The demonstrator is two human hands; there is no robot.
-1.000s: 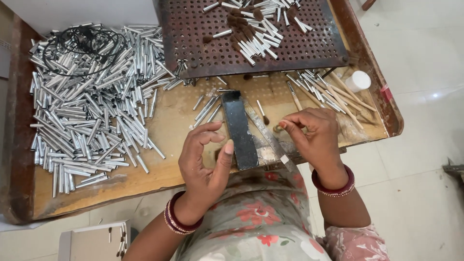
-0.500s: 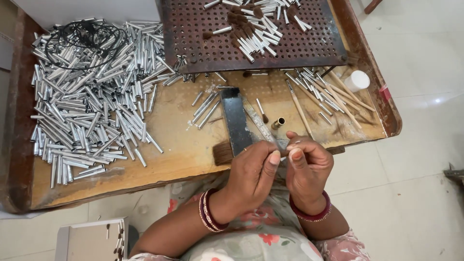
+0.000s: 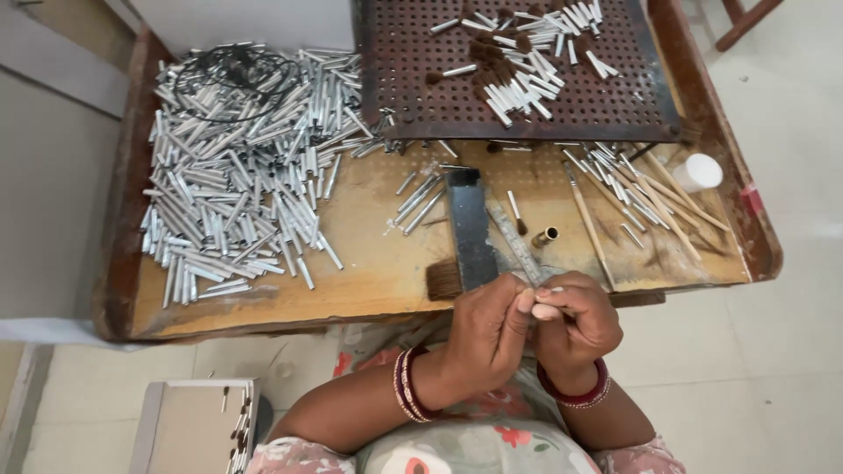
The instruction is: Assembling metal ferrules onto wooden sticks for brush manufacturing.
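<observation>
Seen from above, the person's left hand (image 3: 492,329) and right hand (image 3: 575,320) meet at the near edge of a worn wooden surface (image 3: 369,272), fingertips pressed together. Both hands are curled closed around something small pinched between them; it is too hidden by the fingers to tell what it is. Red bangles (image 3: 408,386) circle the left wrist, and a red bangle sits on the right wrist. Just beyond the hands a dark flat metal bar (image 3: 468,224) lies lengthwise on the surface, with a tuft of brown bristles (image 3: 443,281) at its near left side and a thin metal ruler (image 3: 514,239) slanting beside it on the right. A small brass tube (image 3: 546,235) lies just right of the ruler. To the right lies a scatter of thin wooden sticks and metal tubes (image 3: 632,189), with a white cap (image 3: 698,172) near the surface's right rim. Far to the left is a large heap of silver metal tubes (image 3: 237,175), a coil of black wire (image 3: 233,75) resting on its far part. At the far edge sits a dark perforated tray (image 3: 404,79) bearing more tubes.
</observation>
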